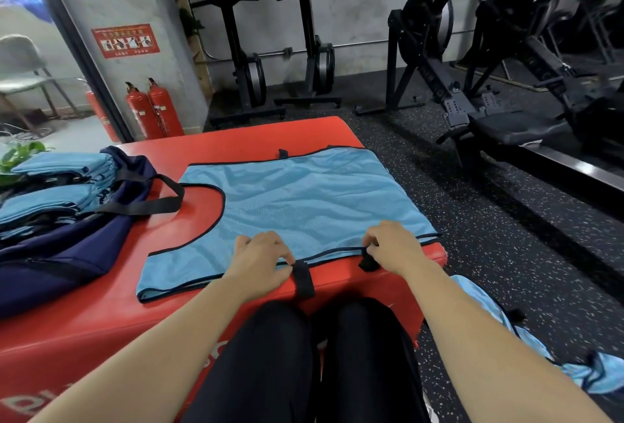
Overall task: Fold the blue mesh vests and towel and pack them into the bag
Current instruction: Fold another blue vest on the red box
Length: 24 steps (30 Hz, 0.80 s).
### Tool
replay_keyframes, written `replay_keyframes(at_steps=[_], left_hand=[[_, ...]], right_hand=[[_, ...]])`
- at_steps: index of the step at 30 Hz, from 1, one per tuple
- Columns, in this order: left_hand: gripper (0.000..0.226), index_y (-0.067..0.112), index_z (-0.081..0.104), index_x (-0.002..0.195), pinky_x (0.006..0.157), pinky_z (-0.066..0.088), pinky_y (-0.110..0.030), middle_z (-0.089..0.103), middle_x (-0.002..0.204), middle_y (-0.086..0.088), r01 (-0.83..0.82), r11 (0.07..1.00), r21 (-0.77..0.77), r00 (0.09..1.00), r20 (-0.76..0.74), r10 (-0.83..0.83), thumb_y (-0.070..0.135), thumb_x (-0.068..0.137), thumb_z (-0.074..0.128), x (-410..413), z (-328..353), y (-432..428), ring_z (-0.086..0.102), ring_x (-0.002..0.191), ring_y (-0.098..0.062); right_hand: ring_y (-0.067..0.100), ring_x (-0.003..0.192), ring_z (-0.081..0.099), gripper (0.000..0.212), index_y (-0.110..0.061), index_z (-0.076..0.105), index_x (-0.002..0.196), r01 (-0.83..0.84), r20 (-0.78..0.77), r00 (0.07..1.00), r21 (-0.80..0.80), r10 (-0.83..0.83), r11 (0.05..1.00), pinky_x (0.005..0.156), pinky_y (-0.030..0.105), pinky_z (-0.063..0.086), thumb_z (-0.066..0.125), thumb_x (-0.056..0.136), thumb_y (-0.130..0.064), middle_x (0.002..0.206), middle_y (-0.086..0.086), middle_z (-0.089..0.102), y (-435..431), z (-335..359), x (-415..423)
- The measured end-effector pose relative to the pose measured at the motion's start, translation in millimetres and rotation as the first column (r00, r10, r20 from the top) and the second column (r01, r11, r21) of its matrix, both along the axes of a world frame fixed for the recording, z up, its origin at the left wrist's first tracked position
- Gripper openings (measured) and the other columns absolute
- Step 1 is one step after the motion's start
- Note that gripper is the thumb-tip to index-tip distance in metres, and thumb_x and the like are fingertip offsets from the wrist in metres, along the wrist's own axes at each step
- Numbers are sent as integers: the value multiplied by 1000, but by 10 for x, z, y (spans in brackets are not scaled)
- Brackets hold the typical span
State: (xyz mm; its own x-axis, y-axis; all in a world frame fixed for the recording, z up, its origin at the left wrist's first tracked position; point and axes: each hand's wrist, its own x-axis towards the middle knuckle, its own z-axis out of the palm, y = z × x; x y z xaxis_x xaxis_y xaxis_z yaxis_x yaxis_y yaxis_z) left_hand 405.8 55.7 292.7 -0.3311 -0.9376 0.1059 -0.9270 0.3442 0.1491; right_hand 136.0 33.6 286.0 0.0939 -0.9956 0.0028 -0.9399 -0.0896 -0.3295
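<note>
Red mat: vest flat, neckline leftward.

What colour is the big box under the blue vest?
Red: the box under the vest, clearest in the head view.

Mesh cloth on glossy red padding
The vest was thin, matt blue mesh cloth, edged in dark binding, with black woven straps. Under it the red box looked smooth and glossy, like vinyl. The navy bag was matt fabric; the floor was grainy, speckled black rubber.
</note>
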Motion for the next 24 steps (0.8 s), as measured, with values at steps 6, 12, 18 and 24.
replay_keyframes(at_steps=[6,12,18,24], left_hand=[[23,36,69,99,85,19,-31,61,104,13,-122,992,-44,988,90,125,28,90,49,-138,-44,-10,52,104,-11],[22,35,59,101,84,18,-30,66,88,14,-237,969,72,967,-76,242,19,89,49,-128,-60,-14,57,90,-7],[23,36,65,87,84,15,-25,63,73,19,-194,981,-24,948,-263,181,19,89,49,-202,103,-54,52,75,6],[21,37,63,83,88,18,-27,66,80,19,-191,981,30,944,-267,193,19,85,51,-204,-71,31,56,82,2]], right_hand=[[20,110,51,20,-24,63,99,33,-22,999,36,-32,999,93,39,42,62,90,-42,109,-3,59,-22,36,49],[23,115,47,7,-26,62,94,38,-89,995,25,-35,999,93,39,39,59,88,-28,113,0,57,-37,44,221],[22,103,57,14,-21,65,93,24,-128,992,60,-16,998,87,35,39,59,81,-22,102,-3,64,-48,124,151],[23,108,51,8,-27,60,88,-16,-148,989,62,25,998,88,35,39,61,83,-21,110,1,57,11,106,164]])
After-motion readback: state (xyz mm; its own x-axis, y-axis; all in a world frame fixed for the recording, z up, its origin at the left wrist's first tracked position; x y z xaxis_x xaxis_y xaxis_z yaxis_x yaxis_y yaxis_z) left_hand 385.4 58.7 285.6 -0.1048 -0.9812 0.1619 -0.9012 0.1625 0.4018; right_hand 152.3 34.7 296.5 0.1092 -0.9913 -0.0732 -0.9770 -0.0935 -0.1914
